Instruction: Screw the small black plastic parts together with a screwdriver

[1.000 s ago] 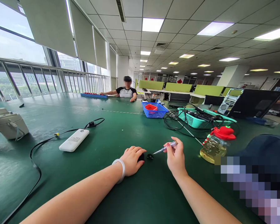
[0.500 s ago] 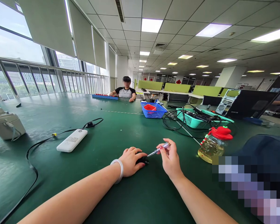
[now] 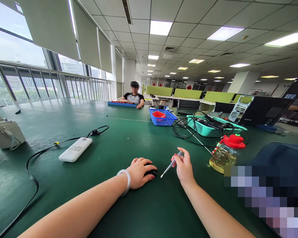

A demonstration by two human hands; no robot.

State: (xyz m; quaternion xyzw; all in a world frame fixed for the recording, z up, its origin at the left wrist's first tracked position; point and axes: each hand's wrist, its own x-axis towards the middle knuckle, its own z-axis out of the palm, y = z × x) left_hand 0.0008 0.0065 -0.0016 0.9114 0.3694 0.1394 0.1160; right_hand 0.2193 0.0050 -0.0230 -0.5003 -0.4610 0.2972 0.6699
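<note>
My left hand (image 3: 140, 172) rests on the green tabletop (image 3: 119, 211), its fingers closed around a small black rounded object (image 3: 152, 172). Most of that object is hidden under the palm and fingers, so I cannot tell its kind. A screwdriver (image 3: 169, 168) with a clear handle is held between the thumb and fingers of my right hand (image 3: 184, 167). Its pale tip points down and left, a little to the right of the black object and apart from it.
A white power bank (image 3: 75, 149) and a black cable (image 3: 34, 178) lie to the left. Rightward stand a drink jar with a red lid (image 3: 225, 155), a teal basket of cables (image 3: 206, 129) and a blue basket (image 3: 162, 119). Another person (image 3: 133, 96) sits at the far end.
The screwdriver tip has come away from the black object, down and to the right, and the shaft is steeper. At the far end, the person's blue tray has shifted right.
</note>
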